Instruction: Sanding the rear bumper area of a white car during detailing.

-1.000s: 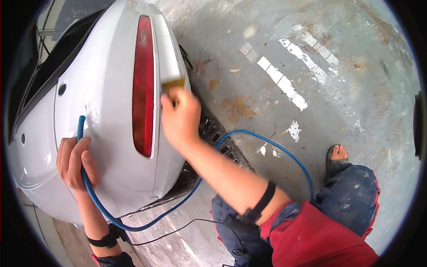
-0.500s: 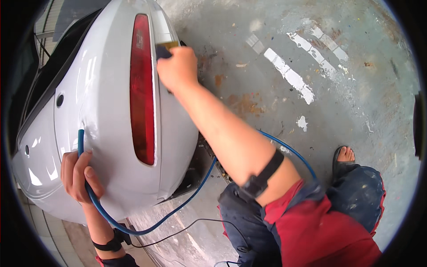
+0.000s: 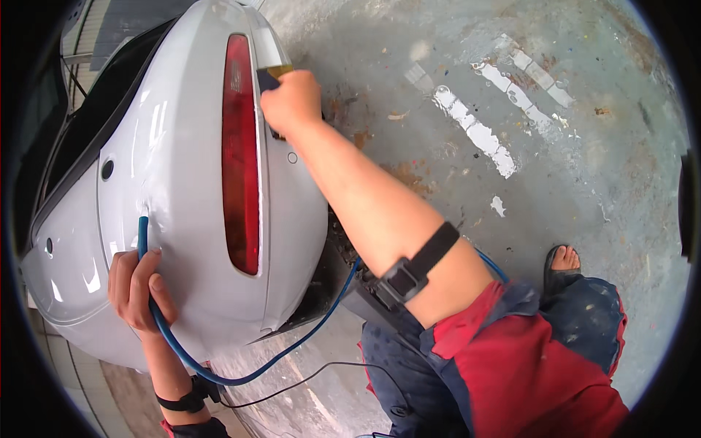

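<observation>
The white car body point(image 3: 191, 175) fills the left side, with a long red tail light point(image 3: 239, 160) set in it. My left hand point(image 3: 142, 292) is closed around a blue hose point(image 3: 252, 378), close to the hose's upper end, against the lower part of the body. In my right hand point(image 3: 293, 101) is a dark block with a yellowish-brown side point(image 3: 269, 78). It sits at the panel just right of the tail light's upper part, and my fingers partly hide it. Where the block meets the panel is hard to make out.
From the left hand the hose loops below the car's corner and passes behind my right arm. A thin black cable point(image 3: 314, 374) runs toward my trouser leg. The grey floor point(image 3: 409, 241) has worn white stripes point(image 3: 475, 131). My sandalled foot point(image 3: 564, 259) is at the right.
My right hand has moved a little upward along the panel with the block, uncovering a small round mark on the panel. The left hand keeps its hold on the hose. The view has shifted slightly.
</observation>
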Demonstrator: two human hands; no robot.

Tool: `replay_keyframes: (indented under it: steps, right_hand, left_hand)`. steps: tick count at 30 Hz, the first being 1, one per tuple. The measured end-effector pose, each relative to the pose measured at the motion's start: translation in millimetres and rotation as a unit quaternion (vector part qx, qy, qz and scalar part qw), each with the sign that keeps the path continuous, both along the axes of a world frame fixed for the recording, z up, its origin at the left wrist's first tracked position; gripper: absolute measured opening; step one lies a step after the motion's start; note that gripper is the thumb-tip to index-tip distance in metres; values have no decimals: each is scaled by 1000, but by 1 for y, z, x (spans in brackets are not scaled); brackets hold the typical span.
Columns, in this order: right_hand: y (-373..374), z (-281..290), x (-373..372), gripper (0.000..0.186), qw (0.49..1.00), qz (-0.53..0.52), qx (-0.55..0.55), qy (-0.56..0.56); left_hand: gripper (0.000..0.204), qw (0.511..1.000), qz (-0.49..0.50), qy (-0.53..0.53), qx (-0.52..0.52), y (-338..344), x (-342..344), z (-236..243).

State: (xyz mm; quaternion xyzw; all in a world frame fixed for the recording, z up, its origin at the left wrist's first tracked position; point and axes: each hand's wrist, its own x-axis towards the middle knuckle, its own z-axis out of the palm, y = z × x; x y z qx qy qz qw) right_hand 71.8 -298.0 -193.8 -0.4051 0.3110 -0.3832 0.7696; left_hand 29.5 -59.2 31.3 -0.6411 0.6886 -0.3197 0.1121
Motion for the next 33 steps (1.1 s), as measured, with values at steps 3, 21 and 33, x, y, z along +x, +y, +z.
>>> replay_keyframes:
  steps: [3, 21, 33]
  right_hand:
    - [36, -10, -21, 16, 998, -36, -58, 6]
    - [80, 3, -66, 14, 995, -93, -23, 16]
    - [115, -9, -73, 13, 991, -128, -35, -20]
  left_hand:
    - [30, 1000, 14, -4, 10, 0, 0, 0]
    - [25, 1000, -18, -8, 3, -7, -6, -5]
    - [24, 1000, -24, -8, -11, -10, -9, -8]
